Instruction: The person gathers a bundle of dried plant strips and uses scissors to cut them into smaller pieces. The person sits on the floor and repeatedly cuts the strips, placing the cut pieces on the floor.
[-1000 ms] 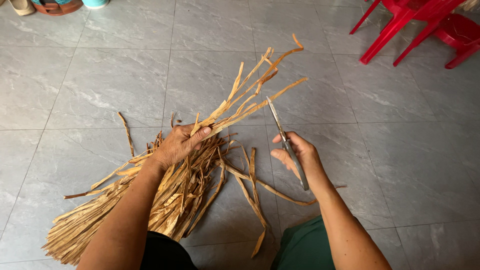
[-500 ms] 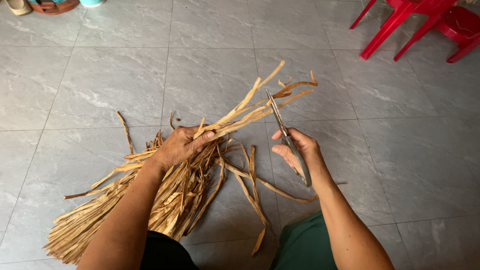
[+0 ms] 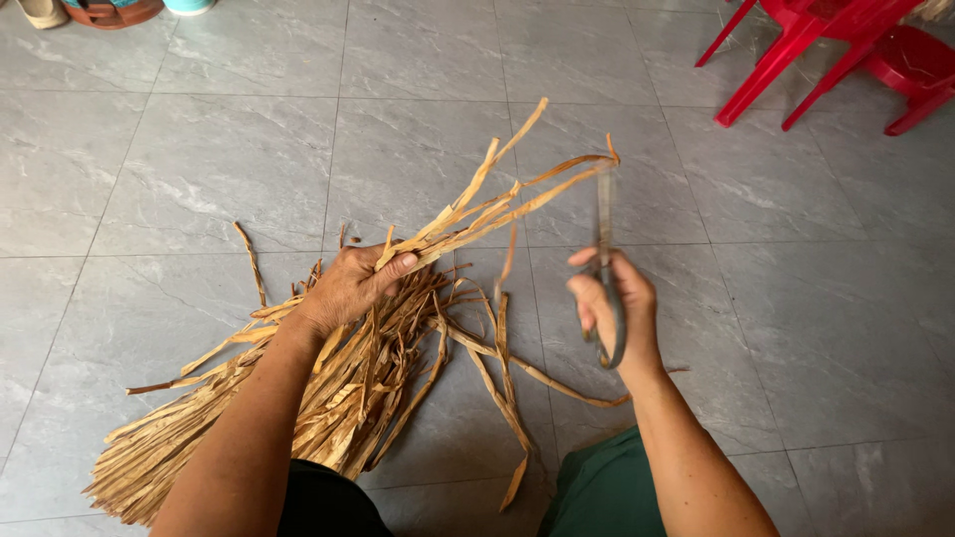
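Holding: the left hand is clenched around a bunch of dry tan leaf strips, gripping it near mid-length.
Cutting tool: the right hand has its fingers closed through the loops of grey metal scissors; the blades point up and away, meeting the strip tips.
Progress: judging by the frayed, uneven tips, trimming looks barely begun; most strips appear uncut.
Long axis: the bunch runs diagonally, free ends pointing up and right, butt ends trailing down-left onto the grey tiled floor.
Location: the bunch is raised over the loose pile of strips beside the person's knees.
Nearby: red plastic chairs stand well apart, top right.
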